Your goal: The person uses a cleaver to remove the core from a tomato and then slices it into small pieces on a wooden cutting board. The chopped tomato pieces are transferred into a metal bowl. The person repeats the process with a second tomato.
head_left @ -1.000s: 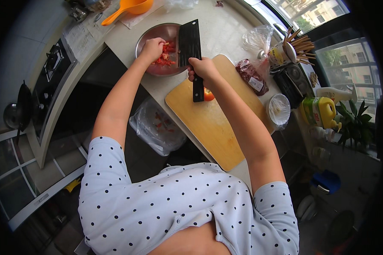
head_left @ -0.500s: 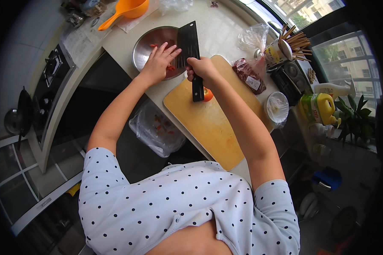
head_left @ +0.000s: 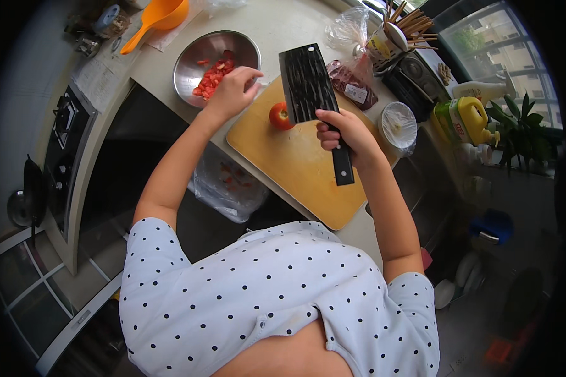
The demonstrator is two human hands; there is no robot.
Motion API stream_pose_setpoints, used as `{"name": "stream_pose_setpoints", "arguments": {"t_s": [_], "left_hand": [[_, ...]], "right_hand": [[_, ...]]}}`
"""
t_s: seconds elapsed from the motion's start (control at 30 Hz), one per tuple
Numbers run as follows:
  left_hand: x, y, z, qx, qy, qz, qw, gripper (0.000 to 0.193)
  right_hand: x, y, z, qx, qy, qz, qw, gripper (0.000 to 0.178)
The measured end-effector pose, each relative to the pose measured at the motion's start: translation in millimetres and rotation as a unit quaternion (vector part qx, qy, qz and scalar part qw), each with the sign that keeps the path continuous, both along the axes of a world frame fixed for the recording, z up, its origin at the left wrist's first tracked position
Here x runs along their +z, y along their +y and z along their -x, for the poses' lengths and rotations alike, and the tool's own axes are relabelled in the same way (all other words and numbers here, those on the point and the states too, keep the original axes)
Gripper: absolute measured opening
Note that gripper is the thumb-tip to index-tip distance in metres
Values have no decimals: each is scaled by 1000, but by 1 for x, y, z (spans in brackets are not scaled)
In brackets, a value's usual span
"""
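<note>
My right hand (head_left: 348, 135) grips the black handle of a cleaver (head_left: 309, 85), its broad dark blade raised over the cutting board (head_left: 289, 166). Just left of the blade, a red tomato (head_left: 279, 117) sits on the board, partly covered by the blade in this view. My left hand (head_left: 234, 91) is at the near right rim of a steel bowl (head_left: 187, 53), holding nothing, its fingers bent and apart. Chopped tomato pieces (head_left: 211, 79) lie in the bowl.
Bagged meat (head_left: 352, 85), a plastic-covered bowl (head_left: 399, 125) and a chopstick holder (head_left: 385, 45) stand beyond the board. An orange ladle (head_left: 163, 14) lies at the back left. A plastic bag with scraps (head_left: 229, 188) hangs below the counter edge.
The cleaver has moved away from the bowl to the right, over the board. My left hand has drawn back from over the bowl toward its near right rim, uncovering the tomato pieces.
</note>
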State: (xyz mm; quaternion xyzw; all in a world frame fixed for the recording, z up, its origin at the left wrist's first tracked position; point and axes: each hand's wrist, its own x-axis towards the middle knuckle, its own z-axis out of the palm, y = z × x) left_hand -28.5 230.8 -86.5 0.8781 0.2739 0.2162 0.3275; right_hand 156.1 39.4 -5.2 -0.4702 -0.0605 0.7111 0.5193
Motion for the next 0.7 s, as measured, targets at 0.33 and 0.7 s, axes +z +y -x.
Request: {"name": "stream_pose_setpoints", "arguments": {"t_s": [0.33, 0.7], "left_hand": [[-48, -107, -49, -28, 44, 139, 989, 66], [-69, -228, -83, -103, -9, 173, 980, 68]], "right_hand": [[-51, -186, 0, 24, -551, 152, 820, 24], [-93, -217, 9, -66, -412, 166, 893, 40]]}}
